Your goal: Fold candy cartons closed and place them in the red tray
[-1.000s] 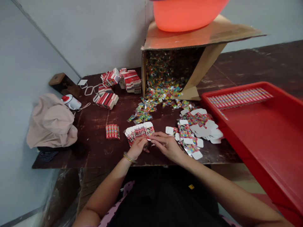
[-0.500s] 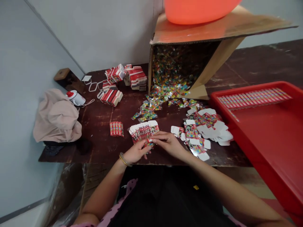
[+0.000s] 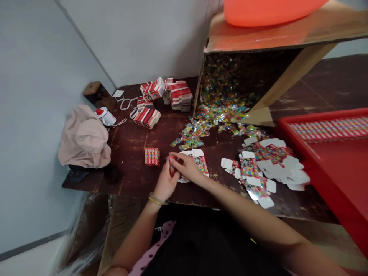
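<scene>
My left hand (image 3: 165, 180) and my right hand (image 3: 185, 165) meet over a fanned row of small red printed cartons (image 3: 198, 159) near the table's front edge. Together the fingers of both hands pinch one small red carton (image 3: 171, 168) at the left end of that row. A short block of closed red cartons (image 3: 152, 156) lies just left of my hands. To the right sits a loose heap of flat unfolded cartons (image 3: 267, 163) with white flaps.
A tipped cardboard box (image 3: 258, 69) spills colourful wrapped sweets (image 3: 198, 132) onto the dark table (image 3: 129, 142); an orange basin (image 3: 267, 11) rests on top. A red tray (image 3: 339, 153) with a row of cartons stands right. Bundled cartons (image 3: 175, 94), a beige cloth (image 3: 84, 138) and a white bottle (image 3: 105, 116) lie at the back left.
Both hands shifted left along the fanned row and now pinch a carton at its left end. The camera has turned left, so everything sits further right in the picture.
</scene>
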Demonstrator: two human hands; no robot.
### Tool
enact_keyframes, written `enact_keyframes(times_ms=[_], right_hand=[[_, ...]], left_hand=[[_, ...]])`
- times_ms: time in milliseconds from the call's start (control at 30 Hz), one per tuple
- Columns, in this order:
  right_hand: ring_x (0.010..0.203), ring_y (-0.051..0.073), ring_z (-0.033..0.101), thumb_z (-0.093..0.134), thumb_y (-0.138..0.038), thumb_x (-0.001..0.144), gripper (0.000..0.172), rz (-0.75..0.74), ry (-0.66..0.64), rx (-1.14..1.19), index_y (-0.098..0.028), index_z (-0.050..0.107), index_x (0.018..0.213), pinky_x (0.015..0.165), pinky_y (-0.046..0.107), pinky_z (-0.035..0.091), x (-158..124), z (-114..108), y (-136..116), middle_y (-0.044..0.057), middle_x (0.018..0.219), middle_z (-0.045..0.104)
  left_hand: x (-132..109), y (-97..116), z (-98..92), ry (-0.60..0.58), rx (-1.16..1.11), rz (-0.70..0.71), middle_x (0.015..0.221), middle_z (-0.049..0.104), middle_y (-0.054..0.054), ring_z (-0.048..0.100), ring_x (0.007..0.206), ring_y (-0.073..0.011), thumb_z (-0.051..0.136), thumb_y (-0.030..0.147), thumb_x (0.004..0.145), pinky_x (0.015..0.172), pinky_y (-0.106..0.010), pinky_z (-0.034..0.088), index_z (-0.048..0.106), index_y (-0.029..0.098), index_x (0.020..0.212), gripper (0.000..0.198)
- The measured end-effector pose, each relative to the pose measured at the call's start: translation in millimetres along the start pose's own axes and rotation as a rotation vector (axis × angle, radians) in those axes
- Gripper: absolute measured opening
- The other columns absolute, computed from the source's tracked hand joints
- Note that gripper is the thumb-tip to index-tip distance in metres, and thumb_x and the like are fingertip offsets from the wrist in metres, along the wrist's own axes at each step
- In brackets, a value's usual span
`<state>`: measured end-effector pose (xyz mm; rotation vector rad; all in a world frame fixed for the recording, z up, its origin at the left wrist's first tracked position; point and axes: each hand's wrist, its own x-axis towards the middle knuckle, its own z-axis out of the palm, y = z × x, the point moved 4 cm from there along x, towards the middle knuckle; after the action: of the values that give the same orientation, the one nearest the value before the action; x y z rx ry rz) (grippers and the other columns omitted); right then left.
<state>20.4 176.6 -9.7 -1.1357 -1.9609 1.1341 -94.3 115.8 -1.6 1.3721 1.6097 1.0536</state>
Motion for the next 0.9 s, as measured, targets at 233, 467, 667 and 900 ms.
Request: enact_keyframes(times_ms=[233,467,667,900], right_hand=[[0.103,0.028,0.061,0.057,-0.030,0.089,0.029,0.073,-0.024,-0.059,-0.011,0.065,0.110,0.091,0.038,0.045,78.1,46.8,3.9,0.017,0.107,0.067],[0.123,0.025,0.047,0.053,-0.033,0.092,0.038,-0.116,0.008,-0.218,-0.019,0.055,0.128,0.105,0.045,0.036,-10.1,-32.8,33.7,0.013,0.132,0.053],[0.123,0.029,0.048,0.055,-0.033,0.091,0.042,-0.195,-0.090,-0.433,-0.020,0.053,0.131,0.100,0.051,0.042,-91.8,-66.4,75.7,0.013,0.134,0.052],[0.099,0.022,0.062,0.054,-0.026,0.093,0.022,-0.343,0.099,-0.253,-0.024,0.066,0.112,0.087,0.040,0.052,-129.8,-66.6,23.1,0.008,0.109,0.068]], left_hand=[[41.4,-62.1,-88.5,0.297,0.362,-0.122,0.127,0.049,-0.020,0.045,0.124,-0.0287,0.049,0.031,0.086,0.109,-0.046,0.032,0.048,0.009,0.128,0.047],[23.1,-40.5,-81.6,0.445,0.518,0.073,0.138,0.039,-0.017,0.035,0.132,-0.0280,0.051,0.034,0.086,0.112,-0.045,0.026,0.043,0.014,0.134,0.053],[1.7,1.2,-7.8,-0.032,0.109,0.061,0.111,0.062,-0.010,0.059,0.101,-0.0217,0.051,0.039,0.087,0.090,-0.035,0.047,0.064,0.018,0.110,0.034],[-24.2,-0.7,91.2,-0.613,-0.843,-0.583,0.096,0.067,-0.012,0.064,0.085,-0.0195,0.065,0.051,0.073,0.077,-0.033,0.051,0.064,0.013,0.103,0.049]])
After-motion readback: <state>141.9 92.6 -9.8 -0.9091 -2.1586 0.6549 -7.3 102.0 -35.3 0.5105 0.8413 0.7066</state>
